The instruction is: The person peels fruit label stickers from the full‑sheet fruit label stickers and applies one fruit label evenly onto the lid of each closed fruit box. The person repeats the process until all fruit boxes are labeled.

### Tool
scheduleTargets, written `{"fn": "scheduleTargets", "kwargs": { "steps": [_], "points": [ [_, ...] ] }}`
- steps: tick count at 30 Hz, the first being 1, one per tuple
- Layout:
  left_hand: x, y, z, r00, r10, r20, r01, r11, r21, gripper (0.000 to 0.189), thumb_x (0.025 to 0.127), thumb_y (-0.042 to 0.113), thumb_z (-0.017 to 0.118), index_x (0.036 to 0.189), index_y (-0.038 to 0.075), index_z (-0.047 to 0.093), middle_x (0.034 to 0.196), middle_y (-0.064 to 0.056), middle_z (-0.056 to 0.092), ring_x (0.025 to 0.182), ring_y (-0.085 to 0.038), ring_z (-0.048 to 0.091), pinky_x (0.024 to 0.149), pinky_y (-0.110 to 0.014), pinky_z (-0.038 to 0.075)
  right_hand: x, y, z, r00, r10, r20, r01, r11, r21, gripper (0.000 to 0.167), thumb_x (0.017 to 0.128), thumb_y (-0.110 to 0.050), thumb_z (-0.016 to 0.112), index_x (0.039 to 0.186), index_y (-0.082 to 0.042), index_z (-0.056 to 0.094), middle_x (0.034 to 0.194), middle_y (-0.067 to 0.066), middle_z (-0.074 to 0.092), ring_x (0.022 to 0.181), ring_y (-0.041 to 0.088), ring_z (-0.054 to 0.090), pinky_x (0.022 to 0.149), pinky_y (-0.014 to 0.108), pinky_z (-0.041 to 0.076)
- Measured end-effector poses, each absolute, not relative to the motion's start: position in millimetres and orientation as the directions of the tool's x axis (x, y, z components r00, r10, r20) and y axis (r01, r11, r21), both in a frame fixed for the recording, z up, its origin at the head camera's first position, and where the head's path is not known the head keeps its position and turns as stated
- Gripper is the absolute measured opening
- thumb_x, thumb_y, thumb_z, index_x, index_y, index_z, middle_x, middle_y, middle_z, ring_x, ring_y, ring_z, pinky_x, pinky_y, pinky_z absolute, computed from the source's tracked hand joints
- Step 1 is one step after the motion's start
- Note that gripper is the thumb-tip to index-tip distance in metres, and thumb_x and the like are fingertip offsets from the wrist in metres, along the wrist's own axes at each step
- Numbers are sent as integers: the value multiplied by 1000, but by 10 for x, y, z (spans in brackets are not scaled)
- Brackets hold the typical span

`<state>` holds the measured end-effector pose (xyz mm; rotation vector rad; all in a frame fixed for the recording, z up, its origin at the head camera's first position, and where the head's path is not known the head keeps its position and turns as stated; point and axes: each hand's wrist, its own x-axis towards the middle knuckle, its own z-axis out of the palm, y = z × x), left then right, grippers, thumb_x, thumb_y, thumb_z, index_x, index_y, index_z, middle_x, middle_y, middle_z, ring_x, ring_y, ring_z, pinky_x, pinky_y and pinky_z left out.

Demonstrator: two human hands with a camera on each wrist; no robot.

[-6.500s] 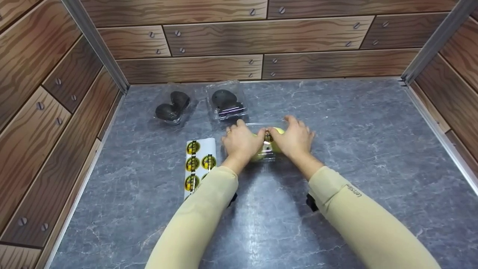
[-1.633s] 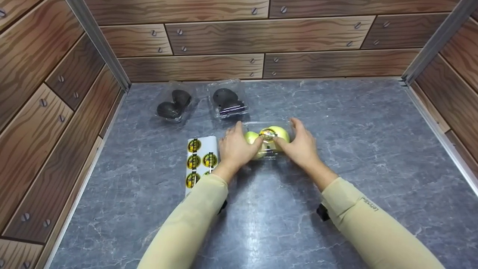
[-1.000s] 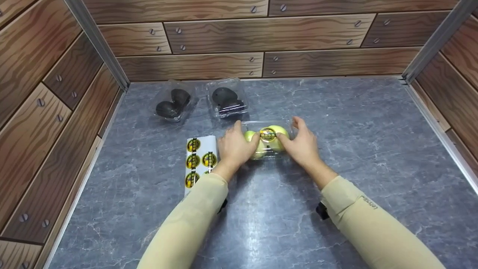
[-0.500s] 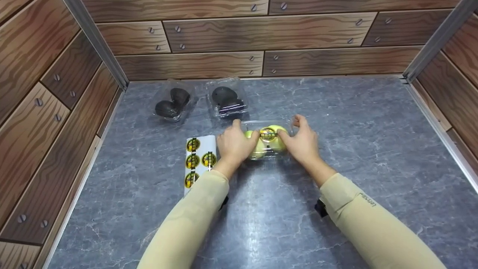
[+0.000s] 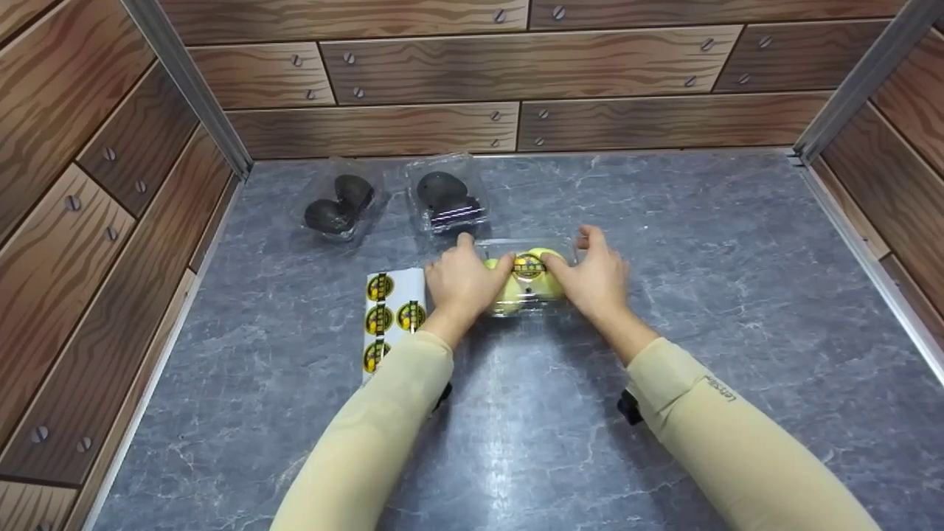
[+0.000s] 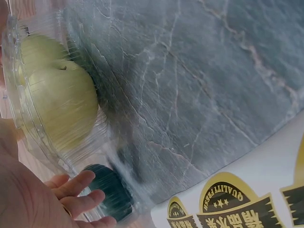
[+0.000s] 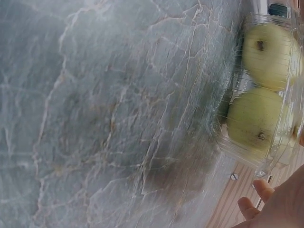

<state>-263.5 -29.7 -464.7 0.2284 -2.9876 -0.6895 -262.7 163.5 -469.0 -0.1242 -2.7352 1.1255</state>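
A clear plastic clamshell box point(image 5: 525, 313) holding green apples point(image 7: 256, 116) lies on the grey marbled table between my hands. On its lid is a round black-and-yellow sticker point(image 5: 528, 266). My left hand point(image 5: 463, 282) touches the lid with its thumb at the sticker's left edge; in the left wrist view its other fingers point(image 6: 80, 201) stretch out beside the box. From the other side, the thumb of my right hand point(image 5: 596, 285) presses at the sticker's right edge. That hand's other fingers point(image 7: 262, 188) stand apart from the box in the right wrist view.
A white sheet of round stickers point(image 5: 394, 317) lies left of the box, partly under the left sleeve. Behind stand two clear boxes with dark fruit, one at left point(image 5: 341, 206) and one nearer the middle point(image 5: 448, 199). Wood-patterned walls point(image 5: 516, 70) enclose the table.
Since the earliest frame the hands have spread slightly, uncovering more of the apples and sticker. Lately both thumbs shift a little along the sticker's edges; the box stays in place.
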Motion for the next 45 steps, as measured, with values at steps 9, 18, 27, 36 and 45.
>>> {"fn": "scheduleTargets", "kwargs": {
  "steps": [9,18,27,36,45],
  "points": [
    [-2561,-429,-4737,-998,-34,50,8,741,672,91,92,67,68,155,4,49,142,-22,65,126,-39,65,108,-48,51,-2563,1827,-4731,-995,20,98,-63,632,-773,86,96,-45,76,160,-1,39,153,25,54,141,48,50,118,61,37],
    [-2324,-686,-4840,-989,143,28,117,657,745,115,87,68,74,167,2,25,165,-22,39,150,-39,42,123,-51,35,-2352,2051,-4811,-990,-135,42,-122,670,-732,113,89,-61,80,168,-5,23,167,25,34,152,50,32,122,68,26],
    [-2188,-773,-4892,-986,153,58,149,687,712,104,87,61,78,162,1,38,162,-21,46,146,-41,47,119,-57,39,-2180,2050,-4883,-990,-144,-2,-99,692,-715,113,88,-55,83,166,2,23,165,29,35,151,51,35,123,64,27],
    [-2176,-713,-4903,-991,101,91,136,713,688,83,89,50,79,153,4,54,150,-16,60,137,-37,58,113,-54,47,-2151,2013,-4957,-990,-116,86,-142,661,-737,91,92,-40,84,159,4,41,156,28,49,143,49,47,121,62,33],
    [-2224,-575,-4818,-988,112,104,153,701,697,81,90,49,81,151,2,56,144,-18,65,131,-36,63,112,-49,49,-2158,2101,-4905,-987,-97,131,-162,629,-760,81,94,-33,83,154,7,46,153,30,51,142,47,49,122,58,34]
  ]
}}
